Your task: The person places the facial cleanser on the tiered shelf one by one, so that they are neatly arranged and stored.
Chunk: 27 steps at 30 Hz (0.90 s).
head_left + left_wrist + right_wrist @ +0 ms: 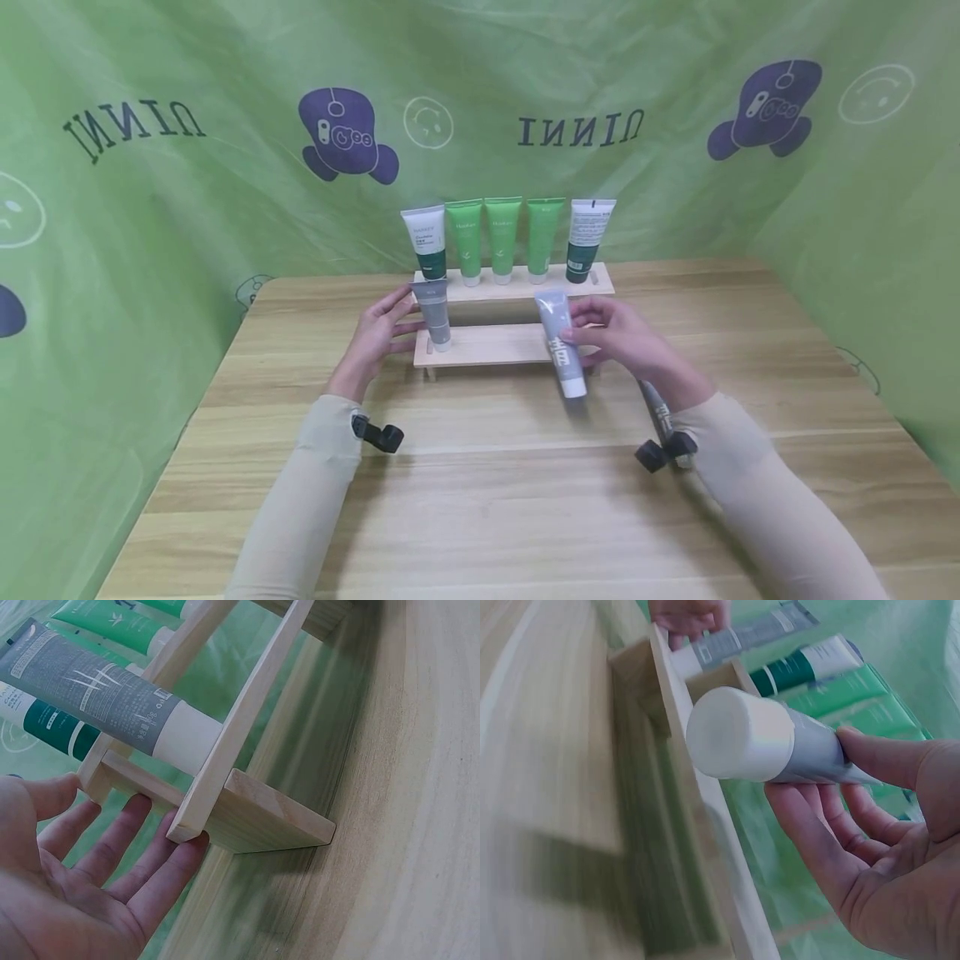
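Note:
My right hand (626,337) pinches a grey squeeze tube (558,342) between thumb and fingers, its white cap pointing down and toward me, in front of the wooden rack's right side. In the right wrist view the tube's white cap (735,735) faces the camera. At the rack's left end, my left hand (378,337) has its fingers extended, fingertips (196,841) right at the end of the lower shelf (487,346). Another grey tube (433,315) stands on its white cap at that shelf's left end, beside the left hand.
On the upper shelf (517,290) several tubes stand in a row: green ones (502,237) between a white-and-green tube (427,242) and another white-and-green tube (587,237). A dark grey tube (660,417) lies on the table (480,517), partly under my right wrist. A green curtain (480,50) hangs behind.

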Tool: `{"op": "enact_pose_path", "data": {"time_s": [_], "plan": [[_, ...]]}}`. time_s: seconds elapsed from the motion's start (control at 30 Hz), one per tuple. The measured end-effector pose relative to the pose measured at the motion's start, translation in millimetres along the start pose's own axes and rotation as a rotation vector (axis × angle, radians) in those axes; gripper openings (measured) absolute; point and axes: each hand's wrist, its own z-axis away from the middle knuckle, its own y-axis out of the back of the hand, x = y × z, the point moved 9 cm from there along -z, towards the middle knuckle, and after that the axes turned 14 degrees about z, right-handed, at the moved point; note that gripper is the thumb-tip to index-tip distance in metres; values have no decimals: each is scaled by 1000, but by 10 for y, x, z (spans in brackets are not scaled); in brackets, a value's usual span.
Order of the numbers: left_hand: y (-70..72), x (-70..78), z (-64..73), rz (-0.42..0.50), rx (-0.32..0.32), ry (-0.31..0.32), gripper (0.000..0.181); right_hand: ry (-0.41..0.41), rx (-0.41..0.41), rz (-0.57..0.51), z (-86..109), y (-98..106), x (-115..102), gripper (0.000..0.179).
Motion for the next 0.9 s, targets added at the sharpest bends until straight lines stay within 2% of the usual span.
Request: {"op": "enact_pose_path", "data": {"time_s": [0.2, 0.5, 0.73, 0.9], "plan": [[-5, -6, 3, -2, -4, -10, 52, 9, 15, -61, -235, -201, -171, 40], [-1, -8, -6, 4, 0, -14, 52, 94, 77, -143, -448, -431, -382, 38], [-5, 6, -6, -1, -6, -22, 52, 225, 176, -155, -528, -519, -488, 41], [2, 3, -2, -9, -5, -17, 53, 340, 238, -101, -560, -560, -536, 39]]}}
